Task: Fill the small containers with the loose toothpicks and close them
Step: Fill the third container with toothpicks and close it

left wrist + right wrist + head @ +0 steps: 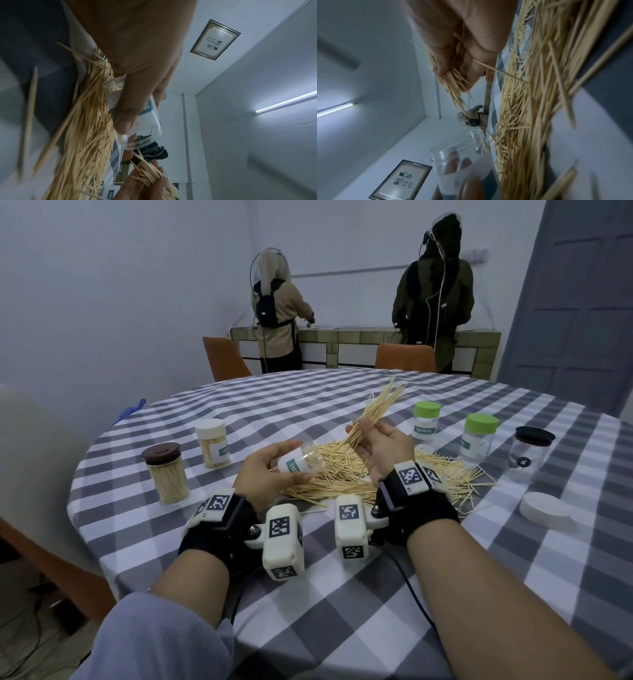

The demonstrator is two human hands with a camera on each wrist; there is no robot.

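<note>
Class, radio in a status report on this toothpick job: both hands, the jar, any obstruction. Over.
Left hand grips open jar, tilted toward the right. Right hand pinches toothpick bundle. Loose pile on table below. Nothing between bundle and jar mouth.

Partly hidden behind the left hand (265,470): label lettering of the small clear plastic container (299,462), readable only as "TOOT"; blurred and cut off by the right wrist view's edge beside the right hand (457,44): pale wooden toothpick pile (530,108).
</note>
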